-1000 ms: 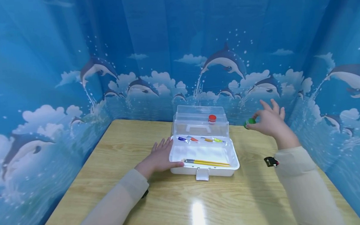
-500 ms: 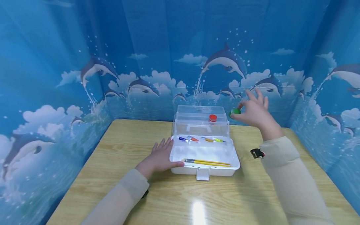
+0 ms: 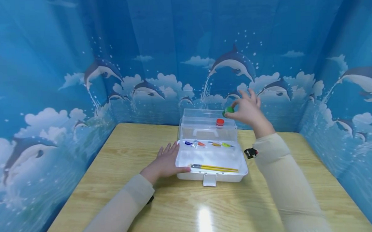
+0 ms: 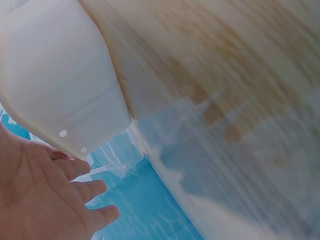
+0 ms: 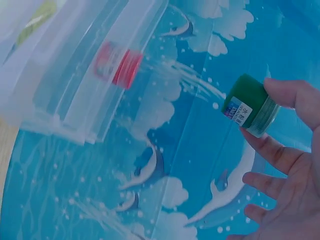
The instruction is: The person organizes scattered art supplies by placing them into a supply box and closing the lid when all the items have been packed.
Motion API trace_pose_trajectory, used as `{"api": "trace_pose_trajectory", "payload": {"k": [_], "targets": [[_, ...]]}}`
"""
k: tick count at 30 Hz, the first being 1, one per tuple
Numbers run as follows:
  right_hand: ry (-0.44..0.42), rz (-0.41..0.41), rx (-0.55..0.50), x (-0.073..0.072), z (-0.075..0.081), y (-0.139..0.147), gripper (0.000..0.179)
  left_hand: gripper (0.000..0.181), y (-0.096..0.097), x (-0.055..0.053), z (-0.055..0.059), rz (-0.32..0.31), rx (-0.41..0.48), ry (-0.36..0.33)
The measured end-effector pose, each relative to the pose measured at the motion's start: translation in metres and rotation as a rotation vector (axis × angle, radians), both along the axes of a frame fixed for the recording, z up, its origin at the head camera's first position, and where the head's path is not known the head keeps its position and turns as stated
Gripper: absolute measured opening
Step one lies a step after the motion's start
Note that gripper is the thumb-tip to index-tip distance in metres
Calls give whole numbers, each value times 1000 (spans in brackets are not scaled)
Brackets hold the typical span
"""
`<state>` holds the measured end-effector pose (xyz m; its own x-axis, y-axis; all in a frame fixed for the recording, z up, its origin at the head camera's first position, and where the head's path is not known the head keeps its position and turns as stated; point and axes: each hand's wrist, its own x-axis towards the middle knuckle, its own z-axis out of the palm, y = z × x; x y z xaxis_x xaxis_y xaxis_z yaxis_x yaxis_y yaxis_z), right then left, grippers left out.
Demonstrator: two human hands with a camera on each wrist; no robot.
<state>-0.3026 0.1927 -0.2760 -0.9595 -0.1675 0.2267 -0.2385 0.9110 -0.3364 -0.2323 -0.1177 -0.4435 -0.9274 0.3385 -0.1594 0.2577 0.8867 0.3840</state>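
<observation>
Now right hand (image 3: 249, 111) pinching green-capped jar (image 5: 248, 106) (label unreadable), left hand (image 3: 164, 163) flat beside box (image 3: 211, 175).

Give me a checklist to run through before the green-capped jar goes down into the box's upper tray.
1. Right hand grips green-capped jar: ok, pinched between thumb and fingers.
2. Box open: ok, lid raised behind it.
3. Box steadied: ok, left hand rests flat against its left side.
4. Landing spot free: cannot tell; red-capped jar already sits in the upper tray, just left of the green one.
5. Jar over the tray: ok, held above its right end.
6. Brushes out of the way: ok, at the front.
</observation>
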Motion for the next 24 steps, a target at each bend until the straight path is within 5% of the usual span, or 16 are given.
{"api": "trace_pose_trajectory", "payload": {"k": [11,24], "targets": [[-41,33,-25,-23,-18,-31,40,128,0,-1,-2,-3,3,16],[66,20,-63,-33,-54,-70,42,124,0,-4,-7,-14,3,40]]}}
